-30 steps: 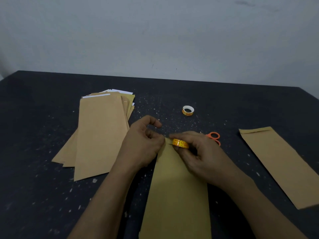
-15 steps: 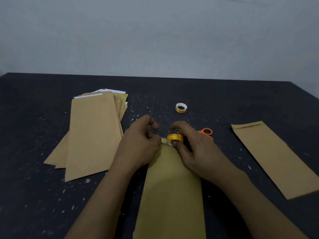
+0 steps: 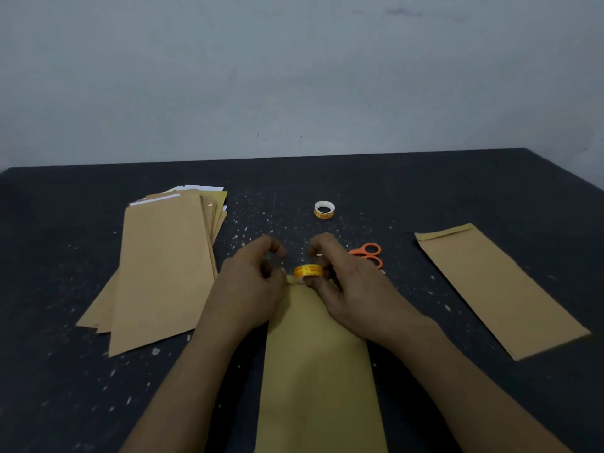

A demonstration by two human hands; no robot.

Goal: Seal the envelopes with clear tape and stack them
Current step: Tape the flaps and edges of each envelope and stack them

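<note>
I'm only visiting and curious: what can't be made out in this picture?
All in the head view, the only one:
- Top edge of the envelope: covered by the left hand and right hand, so whether it is sealed is unseen.
- What the left hand pinches: hidden by its own fingers.
- Blades of the scissors: behind the right hand; only the orange handles show.
- Near end of the envelope: cut off by the bottom edge.
- Count of the pile: sheets overlap.
</note>
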